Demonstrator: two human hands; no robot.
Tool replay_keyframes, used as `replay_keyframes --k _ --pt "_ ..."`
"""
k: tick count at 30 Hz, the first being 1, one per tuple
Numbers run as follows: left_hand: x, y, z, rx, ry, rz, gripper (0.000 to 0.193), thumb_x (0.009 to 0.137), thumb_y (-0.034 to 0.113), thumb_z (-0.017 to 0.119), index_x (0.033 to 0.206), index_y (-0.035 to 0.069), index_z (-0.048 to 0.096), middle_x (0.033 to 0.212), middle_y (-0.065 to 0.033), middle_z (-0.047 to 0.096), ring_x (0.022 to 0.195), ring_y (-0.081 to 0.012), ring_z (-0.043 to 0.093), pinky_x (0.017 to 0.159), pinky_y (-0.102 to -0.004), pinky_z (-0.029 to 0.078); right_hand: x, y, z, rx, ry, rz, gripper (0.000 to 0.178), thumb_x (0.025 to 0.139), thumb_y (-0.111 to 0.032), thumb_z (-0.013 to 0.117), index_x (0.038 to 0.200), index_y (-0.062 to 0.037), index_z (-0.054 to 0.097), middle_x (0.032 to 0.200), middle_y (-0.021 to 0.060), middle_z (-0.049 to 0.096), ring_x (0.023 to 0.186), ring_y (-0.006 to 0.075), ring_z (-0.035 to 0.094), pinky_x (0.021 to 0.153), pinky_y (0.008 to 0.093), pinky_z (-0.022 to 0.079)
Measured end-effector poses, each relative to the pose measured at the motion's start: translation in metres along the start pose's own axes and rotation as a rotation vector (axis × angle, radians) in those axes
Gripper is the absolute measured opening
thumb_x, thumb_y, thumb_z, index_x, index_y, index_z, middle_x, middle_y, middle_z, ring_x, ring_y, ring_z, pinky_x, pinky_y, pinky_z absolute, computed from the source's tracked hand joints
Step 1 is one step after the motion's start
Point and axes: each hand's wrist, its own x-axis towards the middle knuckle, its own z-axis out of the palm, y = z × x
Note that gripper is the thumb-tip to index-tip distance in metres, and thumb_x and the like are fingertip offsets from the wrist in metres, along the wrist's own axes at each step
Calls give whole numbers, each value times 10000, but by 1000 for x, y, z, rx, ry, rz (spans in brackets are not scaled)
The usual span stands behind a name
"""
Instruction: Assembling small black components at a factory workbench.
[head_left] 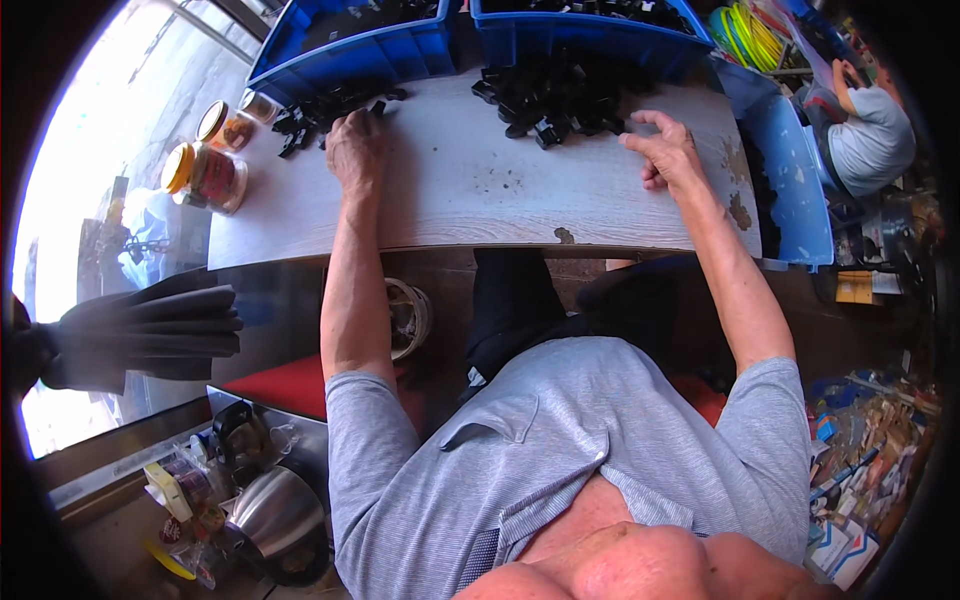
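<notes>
My left hand (353,148) reaches to the smaller pile of black plastic parts (300,120) at the far left of the table. Its fingers are curled together, and a small black plastic part (378,108) shows at the fingertips. On the right, my right hand (664,150) hovers beside the larger heap of black plastic parts (550,95). Thumb and index finger are spread there, the other fingers are loosely bent, and nothing shows between them. The exact shape of the parts is too small to tell.
Two blue bins (360,62) (590,38) holding black parts line the back of the pale worktable (450,200). Lidded jars (215,178) stand at its left edge. A light-blue bin (800,190) adjoins the right side. Another person (870,135) sits farther right.
</notes>
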Motion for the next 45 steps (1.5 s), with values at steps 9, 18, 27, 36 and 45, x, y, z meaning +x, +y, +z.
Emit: replay_keyframes --k 9,18,27,36,45 --pt "-5 8 1 -17 44 117 240 880 200 659 1098 162 753 1048 -72 745 990 -315 664 887 -419 522 0 -17 15 -352 62 7 499 853 -271 785 1300 -90 655 787 95 683 442 123 531 401 278 465" --pt "-59 54 -13 -642 -87 -6 275 917 107 707 1184 44 732 964 -127 783 897 -131 731 774 -271 546 -27 -15 9 -291 -66 130 449 821 -443 821 972 -51 660 622 28 547 426 96 494 380 245 421" --pt "-119 156 -18 -1027 -290 -13 251 910 38 702 1159 11 718 906 -98 743 689 -109 669 595 -258 524 -41 -2 11 -71 -175 43 388 822 -316 833 1045 -57 648 629 5 549 424 95 521 365 250 438" --pt "-119 194 -12 -801 -216 330 258 877 63 711 1135 68 728 976 -143 729 792 -290 729 644 -340 566 -35 -6 18 -66 -120 -39 399 849 -132 771 1212 -72 619 601 -21 508 399 94 488 340 253 383" --pt "-117 194 -13 -772 -235 352 270 877 79 708 1147 76 718 1000 -140 731 821 -321 717 706 -369 571 -37 -12 18 -123 -174 21 319 859 -121 745 1159 -96 640 603 -26 487 398 98 460 344 263 366"
